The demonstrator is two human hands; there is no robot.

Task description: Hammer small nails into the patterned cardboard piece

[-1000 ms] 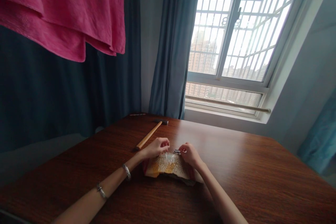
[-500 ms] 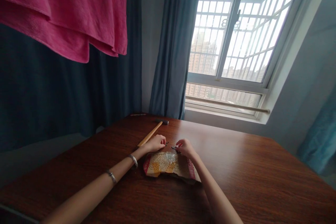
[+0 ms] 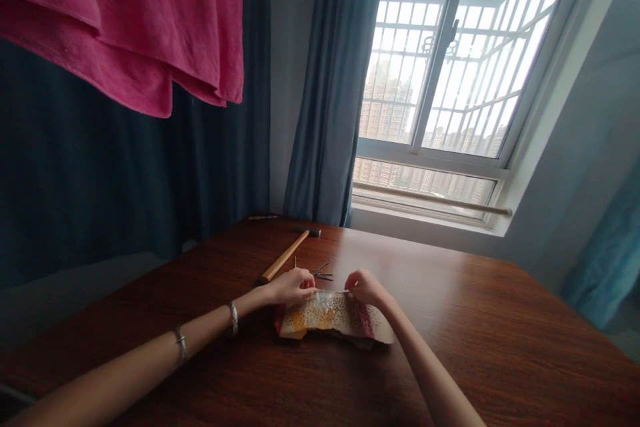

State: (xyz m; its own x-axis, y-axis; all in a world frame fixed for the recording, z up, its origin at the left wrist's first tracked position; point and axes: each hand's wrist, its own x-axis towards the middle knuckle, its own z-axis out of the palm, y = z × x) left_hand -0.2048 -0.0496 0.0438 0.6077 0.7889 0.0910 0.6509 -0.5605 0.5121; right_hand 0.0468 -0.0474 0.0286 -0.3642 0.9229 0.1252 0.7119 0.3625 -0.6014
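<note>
A crumpled, spotted paper bag [image 3: 327, 320] with yellow and red patches lies on the table in front of me. My left hand [image 3: 293, 285], with two bracelets on its arm, has its fingers closed at the bag's far left edge. At the far edge to the right, my right hand [image 3: 367, 287] pinches the bag. Just beyond the bag lie several thin dark nails [image 3: 323, 273], apart from both hands. Past my left hand, a hammer [image 3: 286, 257] rests with its wooden handle toward me and its dark head away.
The brown wooden table [image 3: 465, 320] stretches to both sides. A pink towel [image 3: 125, 27] hangs at upper left before dark blue curtains [image 3: 330, 93]. Behind the table is a barred window [image 3: 435, 80].
My hands have left the nails, which now lie loose on the table, and have come back to the bag's far edge. The left arm has shifted left.
</note>
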